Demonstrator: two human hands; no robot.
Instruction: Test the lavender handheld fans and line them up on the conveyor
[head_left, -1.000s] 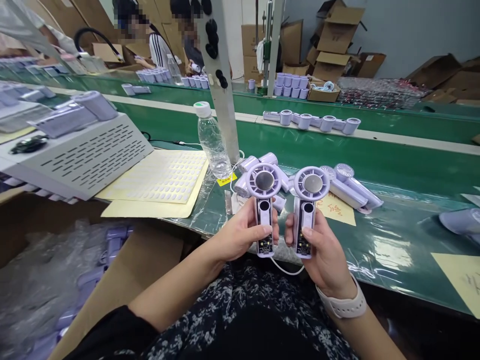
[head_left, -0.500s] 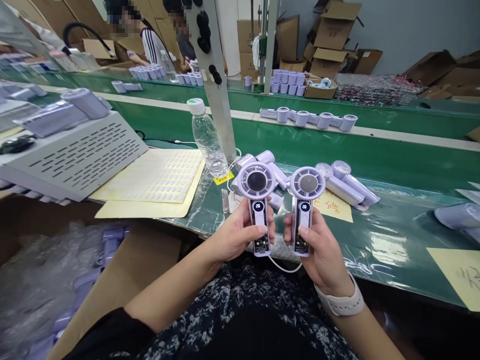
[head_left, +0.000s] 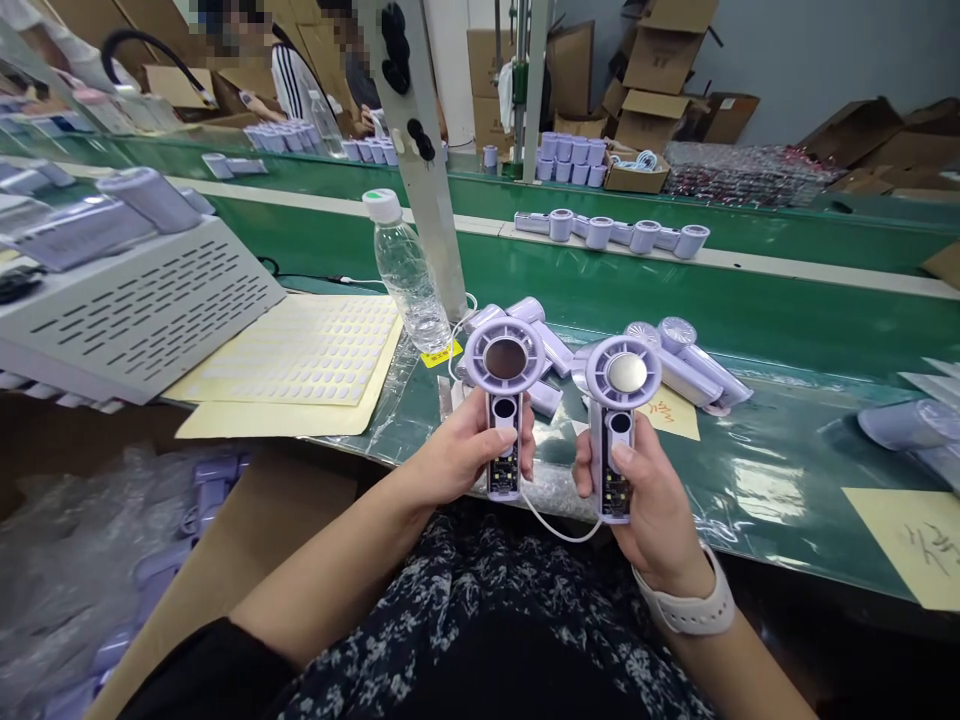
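Two lavender handheld fans are held upright side by side above the table's front edge. My left hand (head_left: 469, 450) is closed round the handle of the left fan (head_left: 505, 358), its thumb on the button strip. Round the right fan (head_left: 623, 372) my right hand (head_left: 656, 490) is wrapped, thumb also on the front strip. Both round displays are dark, and circuit boards show in the open handles. A white cable (head_left: 559, 533) hangs between the lower ends of the fans. Behind them lie more lavender fans (head_left: 686, 365) on the green table.
A clear bottle (head_left: 409, 270) stands beside a metal post (head_left: 427, 170). Left are sticker sheets (head_left: 315, 350) and a slotted metal box (head_left: 150, 310) bearing fans. A row of fans (head_left: 600, 232) lies on the far ledge. Two people work across the line. Yellow paper (head_left: 911, 545) lies right.
The lit "20" on both displays has gone dark. The two fans have moved slightly apart, the left one a little left and up, the right one slightly right and down.
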